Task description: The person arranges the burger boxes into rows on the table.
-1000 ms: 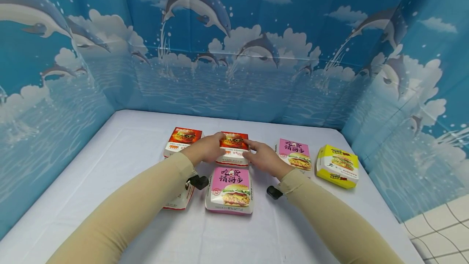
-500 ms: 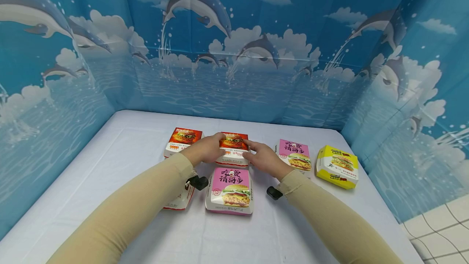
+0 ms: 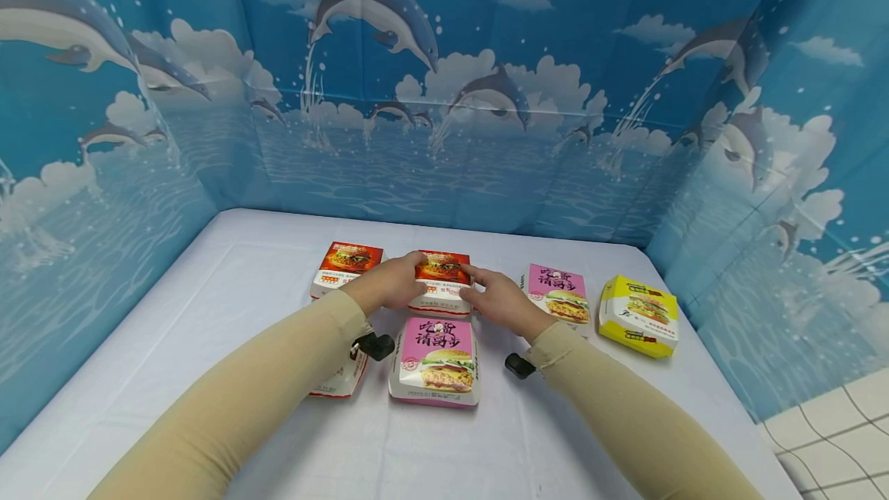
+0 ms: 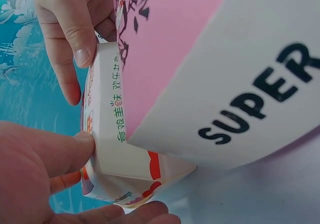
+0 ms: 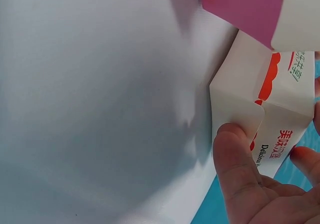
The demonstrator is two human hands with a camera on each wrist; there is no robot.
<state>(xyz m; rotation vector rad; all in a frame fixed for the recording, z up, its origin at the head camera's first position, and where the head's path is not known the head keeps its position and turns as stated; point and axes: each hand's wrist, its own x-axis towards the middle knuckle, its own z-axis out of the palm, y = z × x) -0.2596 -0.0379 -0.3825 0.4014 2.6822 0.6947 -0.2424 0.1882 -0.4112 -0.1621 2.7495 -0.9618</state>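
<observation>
A red-topped burger box [image 3: 441, 278] lies in the back row of a white table [image 3: 208, 315]. My left hand [image 3: 410, 272] grips its left side, and my right hand [image 3: 475, 284] grips its right side. The left wrist view shows the box [image 4: 115, 149] between my left thumb [image 4: 55, 151] and the fingers beneath it, with the right hand's fingers [image 4: 65, 34] on the far edge. The right wrist view has my right thumb [image 5: 235, 154] pressed on a corner of the box [image 5: 265, 109]. A pink burger box [image 3: 434, 361] lies just in front of it.
A second red box [image 3: 346, 265] sits to the left, a pink box [image 3: 558, 292] and a yellow box [image 3: 639, 316] to the right. Another red-and-white box [image 3: 340, 380] lies partly under my left forearm. Blue dolphin-print walls [image 3: 444, 99] enclose the table on three sides.
</observation>
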